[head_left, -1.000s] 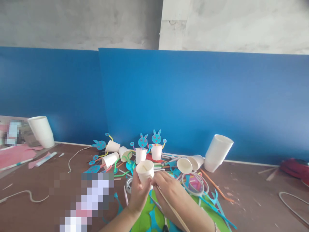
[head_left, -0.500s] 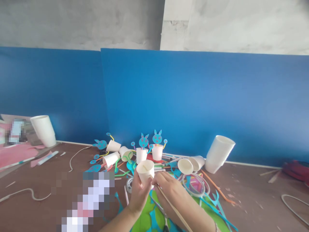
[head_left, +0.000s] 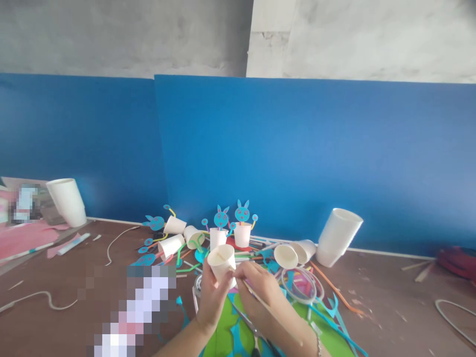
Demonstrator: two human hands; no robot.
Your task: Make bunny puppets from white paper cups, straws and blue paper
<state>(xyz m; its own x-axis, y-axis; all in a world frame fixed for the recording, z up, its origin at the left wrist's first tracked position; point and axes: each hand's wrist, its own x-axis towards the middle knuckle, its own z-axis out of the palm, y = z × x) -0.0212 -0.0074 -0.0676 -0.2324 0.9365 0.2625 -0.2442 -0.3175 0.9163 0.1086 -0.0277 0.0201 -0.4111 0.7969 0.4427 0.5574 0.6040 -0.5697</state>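
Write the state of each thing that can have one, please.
Held paper cup: mouth up, in left hand
Wooden stick: in right hand
Rabbit cups, centre: upright
Three straw cups, left: lying sideways
Two plain cups: lying sideways
Cup stacks: nested, standing
Scissors: partly hidden

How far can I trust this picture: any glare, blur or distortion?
Head view: pale sheen on the blue panel; pixelated patch hiding detail at lower left; tall cup stacks leaning outward, probably lens stretch; stick in the right hand slightly soft.
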